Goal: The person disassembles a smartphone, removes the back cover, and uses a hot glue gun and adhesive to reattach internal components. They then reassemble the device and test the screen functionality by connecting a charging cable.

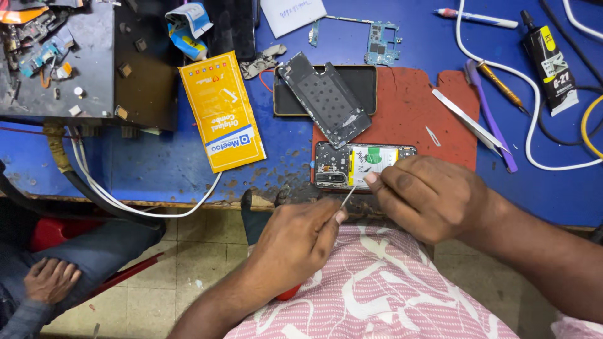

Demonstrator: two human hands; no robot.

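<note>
Blue paint, worn and scratched, covered the bench (157, 166) at which we sat. At its near edge, on a red rubber mat (408, 113), lay the opened phone with its back off (364, 166), battery and circuit boards bare. Its long axis ran along the near edge, the camera end pointing toward the left.

Our right hand (433, 198) rested on the right end of the phone, fingers curled down on it and pinning it flat, so that end was hidden from us. Our left hand (295, 245) was just off the near edge, thumb and fingers pinched tight on a thin metal pick (348, 196), whose tip slanted up to the phone's near side beside the right forefinger.

Behind the phone a grey back cover (325, 99) lay tilted across a black screen panel (326, 91). A yellow parts packet (222, 113) lay left of these, and a small green circuit board (380, 43) near the far edge. Steel tweezers (468, 122) and a purple plastic pry tool (493, 119) lay at the mat's right side, with a white cable (534, 100) looping round them and a black glue tube (553, 66) toward the right far corner. Another person's hand (50, 279) rested on a knee below the left end. Nothing stood between our hands and the phone.
</note>
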